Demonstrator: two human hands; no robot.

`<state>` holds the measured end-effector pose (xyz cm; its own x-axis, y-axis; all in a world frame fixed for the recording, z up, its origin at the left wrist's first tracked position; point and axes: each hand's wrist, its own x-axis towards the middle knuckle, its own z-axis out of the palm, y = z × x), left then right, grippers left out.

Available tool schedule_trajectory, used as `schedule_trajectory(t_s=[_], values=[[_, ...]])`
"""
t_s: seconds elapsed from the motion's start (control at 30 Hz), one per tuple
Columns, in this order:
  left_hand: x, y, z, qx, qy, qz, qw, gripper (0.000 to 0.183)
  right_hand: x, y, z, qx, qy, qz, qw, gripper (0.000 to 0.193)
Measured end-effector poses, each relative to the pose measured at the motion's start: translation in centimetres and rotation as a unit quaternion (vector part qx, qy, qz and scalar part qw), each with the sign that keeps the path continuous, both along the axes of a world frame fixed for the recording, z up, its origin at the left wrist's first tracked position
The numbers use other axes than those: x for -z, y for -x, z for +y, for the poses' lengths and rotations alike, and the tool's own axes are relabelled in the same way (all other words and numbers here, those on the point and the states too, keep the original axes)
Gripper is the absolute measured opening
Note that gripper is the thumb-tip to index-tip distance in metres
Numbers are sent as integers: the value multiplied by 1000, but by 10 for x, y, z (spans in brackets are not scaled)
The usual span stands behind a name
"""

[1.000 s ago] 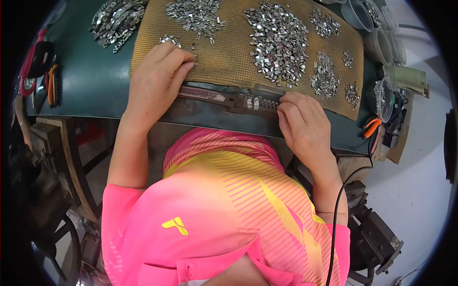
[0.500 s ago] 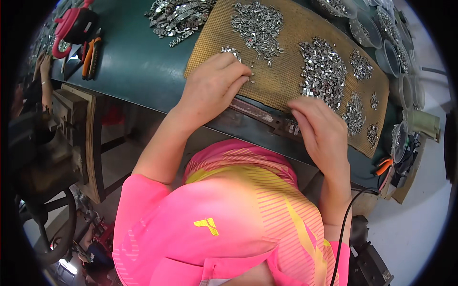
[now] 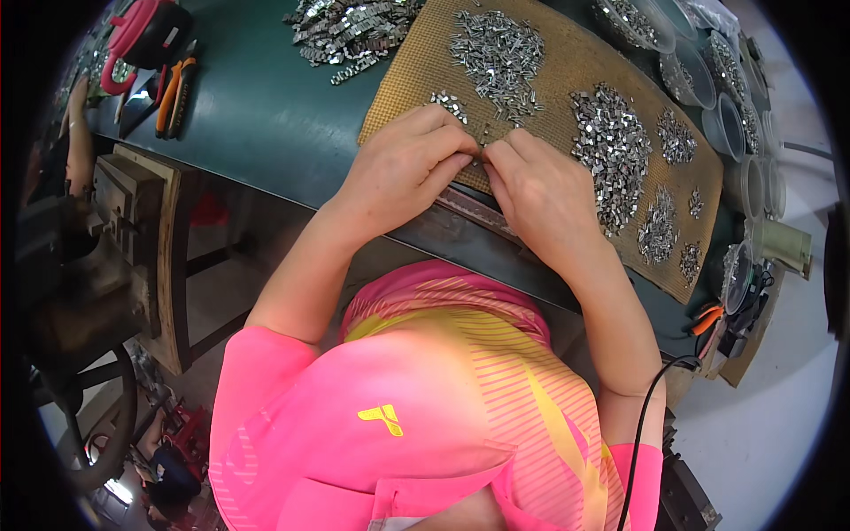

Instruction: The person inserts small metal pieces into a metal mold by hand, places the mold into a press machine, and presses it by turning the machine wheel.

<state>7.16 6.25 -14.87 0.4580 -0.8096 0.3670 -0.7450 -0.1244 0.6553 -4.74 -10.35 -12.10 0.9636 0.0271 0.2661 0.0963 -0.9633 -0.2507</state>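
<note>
- A worker's two bare hands meet fingertip to fingertip above the near edge of a tan, woven-textured mat (image 3: 589, 62); clock positions are read from that meeting point.
- The left hand (image 3: 403, 168) closes thumb against forefinger in a pinch; whether a piece sits between them, one cannot tell.
- The right hand (image 3: 544, 190) mirrors it, its fingers curled and pinched, their contents hidden.
- At six o'clock, a long, dark, grooved metal bar (image 3: 476, 208) lies along the table's edge, partly covered by the right hand.
- Small silver metal pieces (image 3: 449, 104) form a little cluster at eleven, just beside the left hand.
- Slim silver metal rods (image 3: 496, 66) are heaped at twelve; blocky silver metal pieces (image 3: 611, 146) spread at three.
- Linked silver metal strips (image 3: 354, 31) pile up between ten and eleven on the dark green tabletop (image 3: 266, 115).
- Orange-handled pliers (image 3: 173, 93) rest at nine, well apart; round clear plastic tubs (image 3: 728, 124) line the side between two and three.
</note>
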Motion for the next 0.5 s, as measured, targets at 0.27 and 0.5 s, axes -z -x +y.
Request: schedule_trajectory(t_s=[0.27, 0.5], values=[[-4, 1, 0, 16, -11, -29, 999, 13, -3, 8, -8, 0, -50, -2, 999, 8], [-9, 6, -3, 17, -26, -50, 998, 12, -15, 56, -29, 38, -88, -6, 995, 12]])
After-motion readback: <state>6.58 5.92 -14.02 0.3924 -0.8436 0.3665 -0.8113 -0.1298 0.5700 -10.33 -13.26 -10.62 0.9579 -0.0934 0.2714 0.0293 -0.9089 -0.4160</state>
